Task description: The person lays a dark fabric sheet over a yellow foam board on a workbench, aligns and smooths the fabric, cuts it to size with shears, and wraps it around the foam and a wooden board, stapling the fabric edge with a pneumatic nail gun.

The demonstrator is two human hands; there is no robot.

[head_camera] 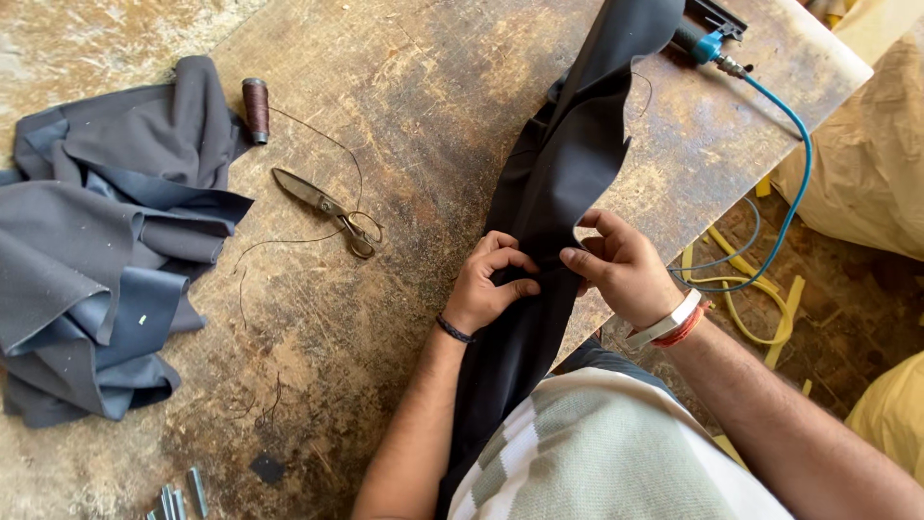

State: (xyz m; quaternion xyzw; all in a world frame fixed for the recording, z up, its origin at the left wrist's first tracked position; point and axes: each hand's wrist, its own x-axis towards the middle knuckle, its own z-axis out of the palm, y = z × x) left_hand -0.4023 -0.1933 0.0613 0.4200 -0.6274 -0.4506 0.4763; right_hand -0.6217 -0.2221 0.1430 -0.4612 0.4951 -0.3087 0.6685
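My left hand (486, 284) and right hand (621, 265) both pinch a long dark folded leather strip (558, 164) on the worn wooden table (433, 116), old metal scissors (327, 207) nearby

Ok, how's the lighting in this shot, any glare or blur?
Head view: bright daylight, sharp focus. The top left of the worn table is washed out; the dark fabric strip between the left hand and right hand loses detail in its folds. No motion blur.
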